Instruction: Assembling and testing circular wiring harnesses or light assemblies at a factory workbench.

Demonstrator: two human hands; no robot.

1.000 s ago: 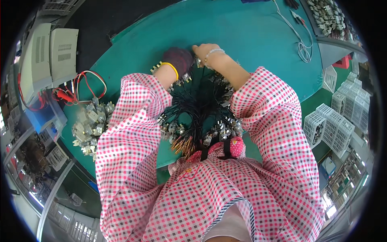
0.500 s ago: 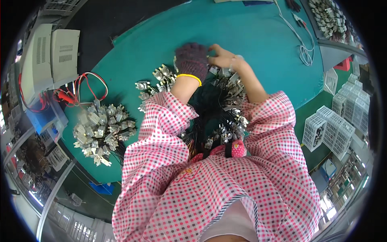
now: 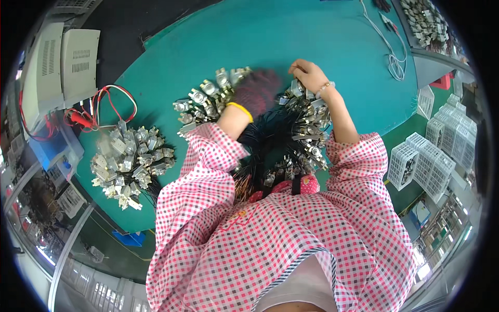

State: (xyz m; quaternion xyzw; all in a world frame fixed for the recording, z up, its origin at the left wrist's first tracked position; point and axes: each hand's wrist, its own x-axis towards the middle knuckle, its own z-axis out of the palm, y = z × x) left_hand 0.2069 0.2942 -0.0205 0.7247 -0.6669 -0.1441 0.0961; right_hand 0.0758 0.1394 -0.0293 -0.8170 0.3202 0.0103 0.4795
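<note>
My left hand [image 3: 255, 93], in a dark knitted glove with a yellow cuff, hangs over black wires [image 3: 267, 135] in the middle of the ring of parts. Motion smears its fingers. My bare right hand [image 3: 312, 78], a beaded bracelet on its wrist, rests at the far right end of that ring. Its fingers are curled and pressed together by a small metal part; whatever they grip is hidden. Small silvery metal fittings on black wires form a left bunch [image 3: 208, 99] and a right bunch [image 3: 312, 125], their wires running inward.
Another heap of metal fittings [image 3: 132, 161] lies on the green mat [image 3: 176, 57] at left. Beyond it stand beige instrument boxes [image 3: 80, 65] with red and white leads [image 3: 106, 99]. A grey cable [image 3: 397, 65] lies far right; white plastic baskets [image 3: 423, 161] stand lower right.
My hands have moved apart: the right went rightward, the left slightly right and nearer to me. More of the left bunch's far fittings now shows.
</note>
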